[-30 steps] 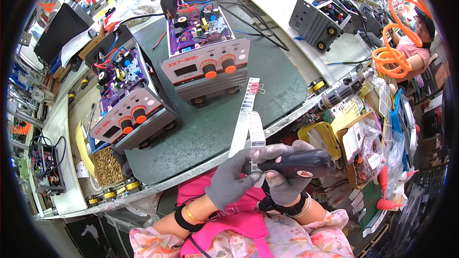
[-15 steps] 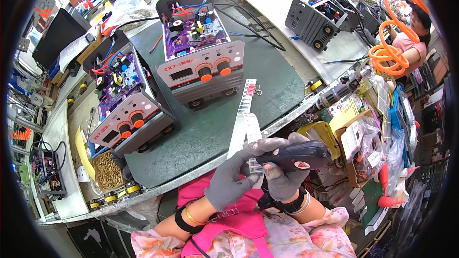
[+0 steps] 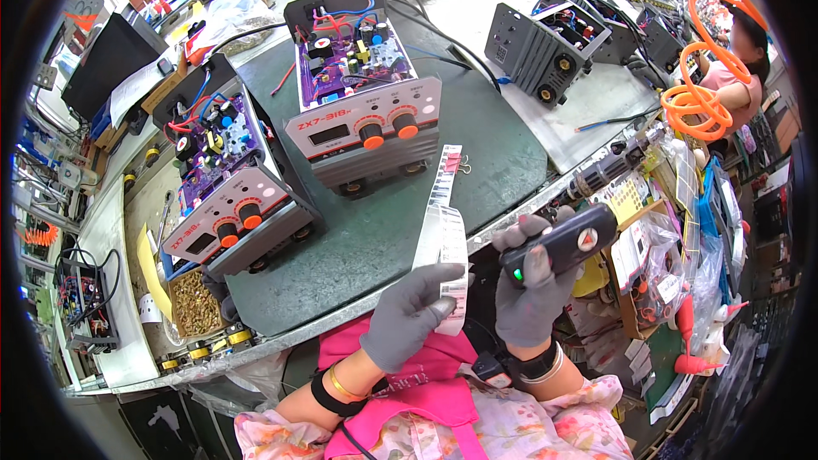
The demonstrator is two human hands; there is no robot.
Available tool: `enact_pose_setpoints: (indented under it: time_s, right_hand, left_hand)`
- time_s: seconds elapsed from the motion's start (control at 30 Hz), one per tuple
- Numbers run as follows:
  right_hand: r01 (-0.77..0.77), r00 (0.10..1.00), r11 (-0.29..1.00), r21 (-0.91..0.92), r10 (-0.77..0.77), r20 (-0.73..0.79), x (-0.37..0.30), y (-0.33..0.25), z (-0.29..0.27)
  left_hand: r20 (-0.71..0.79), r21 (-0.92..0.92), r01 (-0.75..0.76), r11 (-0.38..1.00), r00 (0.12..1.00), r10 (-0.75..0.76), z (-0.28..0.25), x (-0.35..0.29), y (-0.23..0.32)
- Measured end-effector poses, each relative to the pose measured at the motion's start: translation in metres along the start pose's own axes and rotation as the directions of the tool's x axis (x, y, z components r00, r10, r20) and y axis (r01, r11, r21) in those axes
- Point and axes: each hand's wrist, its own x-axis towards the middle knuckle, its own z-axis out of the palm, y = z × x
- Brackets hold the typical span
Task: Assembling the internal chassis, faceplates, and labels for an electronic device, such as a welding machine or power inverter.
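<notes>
My left hand (image 3: pixel 411 317), in a grey glove, pinches the lower end of a long white strip of barcode labels (image 3: pixel 440 238). The strip bends upward over the bench edge, and a pink binder clip (image 3: pixel 454 162) sits at its far end. My right hand (image 3: pixel 530 294), gloved too, grips a black handheld barcode scanner (image 3: pixel 564 243) to the right of the strip, apart from it. A small green light glows at the scanner's left end. Beyond the hands stand two uncovered welding machines (image 3: pixel 368 132) (image 3: pixel 234 209) with grey cases, white front panels, orange-tipped knobs and exposed purple circuit boards.
Both machines rest on a green mat (image 3: pixel 358 260). A bin of small brass-coloured parts (image 3: pixel 198 302) stands at left. Another open machine (image 3: pixel 545 55) is on the far right table, near a coiled orange hose (image 3: pixel 694 106) and a co-worker (image 3: pixel 745 77). Cartons and bags crowd the right.
My right hand has drawn the scanner rightward, away from the strip, and its green light now shows. My left hand keeps hold of the labels. The far right machine has shifted left.
</notes>
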Motion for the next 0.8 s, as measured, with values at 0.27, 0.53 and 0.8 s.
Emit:
enact_pose_setpoints:
  time_s: [0.27,0.53,0.8]
  right_hand:
    - [-0.035,0.995,0.999,0.019,0.037,-0.094,0.011,-0.005,-0.009]
    - [-0.028,0.992,0.999,0.023,0.03,-0.123,0.014,-0.006,-0.01]
    - [-0.047,0.996,0.999,0.003,0.047,-0.081,0.009,-0.002,-0.009]
  left_hand:
    - [0.032,-0.209,-0.004,0.978,0.999,0.011,0.005,0.002,0.008]
    - [-0.003,-0.204,-0.042,0.978,0.999,0.042,0.005,0.002,0.003]
    - [-0.022,-0.11,-0.032,0.993,0.999,0.03,0.002,0.004,0.002]
